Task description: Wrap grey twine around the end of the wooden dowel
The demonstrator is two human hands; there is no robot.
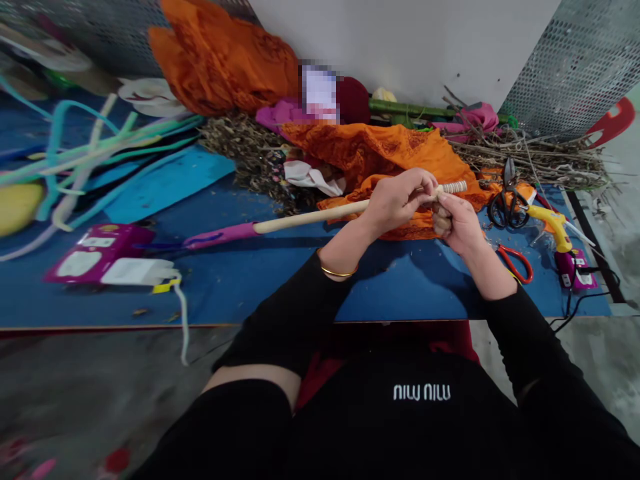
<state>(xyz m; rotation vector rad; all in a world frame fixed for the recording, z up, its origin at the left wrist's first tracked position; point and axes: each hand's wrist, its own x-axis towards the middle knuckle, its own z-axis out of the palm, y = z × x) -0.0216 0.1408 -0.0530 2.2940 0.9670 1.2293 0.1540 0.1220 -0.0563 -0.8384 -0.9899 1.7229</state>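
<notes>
2 hands: left hand (pixel 397 201) and right hand (pixel 459 223) pinching the pale stick (pixel 310 217) near its ribbed end
Stick: slanting over the blue table (pixel 275 287)
Left end: pink sleeve (pixel 235 233)
Right: black scissors (pixel 509 176)

Counter (pixel 280 293): 2 purple boxes, left box (pixel 131 237) and right box (pixel 565 268). Yellow glue gun (pixel 553 223) at right, beside black-handled shears (pixel 509 175); red-handled tool (pixel 523 265) nearer the front edge. Pastel tubes (pixel 95 143) heaped left, by light-blue sheet (pixel 167 181).
</notes>
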